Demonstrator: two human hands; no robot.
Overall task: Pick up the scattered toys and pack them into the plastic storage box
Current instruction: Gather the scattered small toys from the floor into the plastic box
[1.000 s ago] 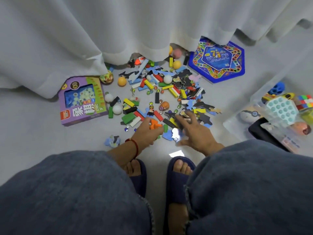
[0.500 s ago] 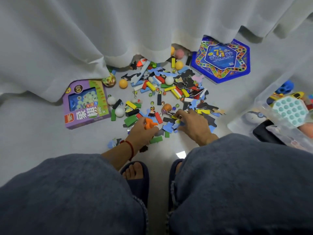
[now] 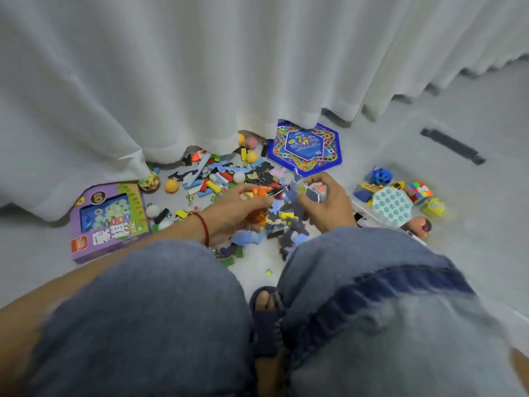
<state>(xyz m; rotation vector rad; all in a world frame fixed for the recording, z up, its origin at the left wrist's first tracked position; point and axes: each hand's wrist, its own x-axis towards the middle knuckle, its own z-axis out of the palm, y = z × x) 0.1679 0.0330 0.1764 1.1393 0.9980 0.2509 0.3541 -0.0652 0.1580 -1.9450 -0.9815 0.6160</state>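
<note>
A pile of scattered toys [image 3: 226, 179], blocks, puzzle pieces, balls and marbles, lies on the grey floor below the curtain. My left hand [image 3: 234, 209] is raised above the pile and grips orange toy pieces [image 3: 259, 204]. My right hand [image 3: 326, 200] is lifted beside it and holds a bunch of flat puzzle pieces [image 3: 307, 191]. The clear plastic storage box [image 3: 369, 213] sits to the right with a teal pop-it toy [image 3: 392, 206], a colour cube [image 3: 419, 190] and a blue ball toy [image 3: 380, 175] inside.
A purple game box [image 3: 110, 222] lies at the left, a blue hexagonal game board [image 3: 306, 146] at the back. A white curtain [image 3: 200, 75] hangs over the pile's far edge. My knees [image 3: 177, 310] and sandalled foot [image 3: 264, 305] fill the foreground. A dark bar [image 3: 452, 146] lies far right.
Both hands have lifted off the floor with pieces in them, the right now holding puzzle pieces. The view has tilted up and shifted, showing more curtain and the box contents.
</note>
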